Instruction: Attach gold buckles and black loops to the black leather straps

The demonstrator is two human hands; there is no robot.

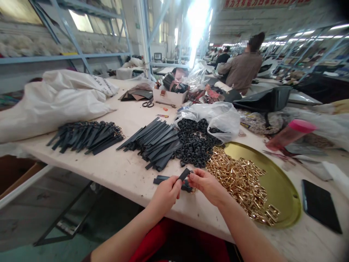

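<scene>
Near the table's front edge, my left hand [169,189] is closed on a dark strap [184,173], thumb on top. My right hand [203,182] pinches at the strap's far end, where a small dark loop seems to sit between the fingertips, partly hidden. Beneath the hands lie a few more dark straps [160,179], with a bit of gold metal showing. Beyond them is a pile of flat dark straps [155,142], and beside it a heap of small black loops [193,145]. Gold buckles [240,178] lie heaped on a round gold tray [289,196] to the right.
Straps with metal fittings [87,136] lie at left, before a white sack [62,98]. Scissors [148,104], a white box [169,97] and a plastic bag [218,116] stand farther back. A phone [320,203] and pink-lidded container [291,134] are at right. A person [242,67] works behind.
</scene>
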